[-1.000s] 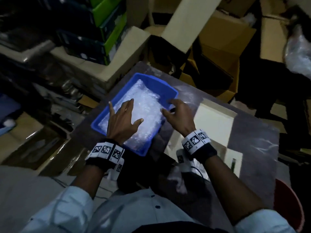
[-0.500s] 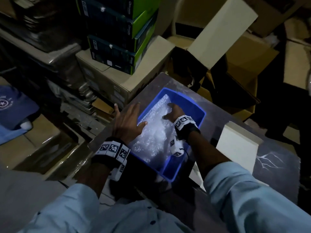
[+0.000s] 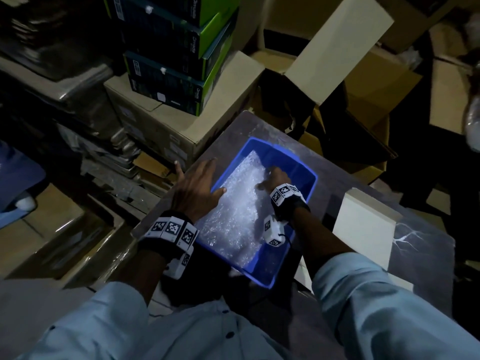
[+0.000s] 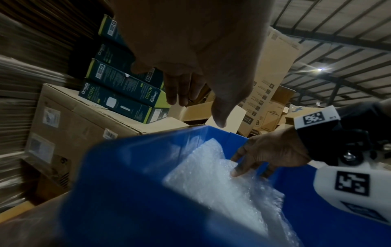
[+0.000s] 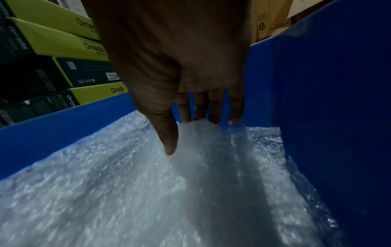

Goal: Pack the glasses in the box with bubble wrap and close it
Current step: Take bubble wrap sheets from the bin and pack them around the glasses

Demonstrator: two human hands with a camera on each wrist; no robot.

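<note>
Bubble wrap (image 3: 233,216) beneath right fingers (image 5: 213,107)

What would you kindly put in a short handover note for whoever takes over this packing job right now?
Left hand: open, fingers spread over the near-left rim of the blue bin, thumb on the bubble wrap.
Right hand: open, fingers pushing the wrap down near the bin's far wall.
Done: wrap lines the bin on the table.
Left: no glasses visible in any view; find them, pack them, cover, close. A white box stands to the right.
</note>
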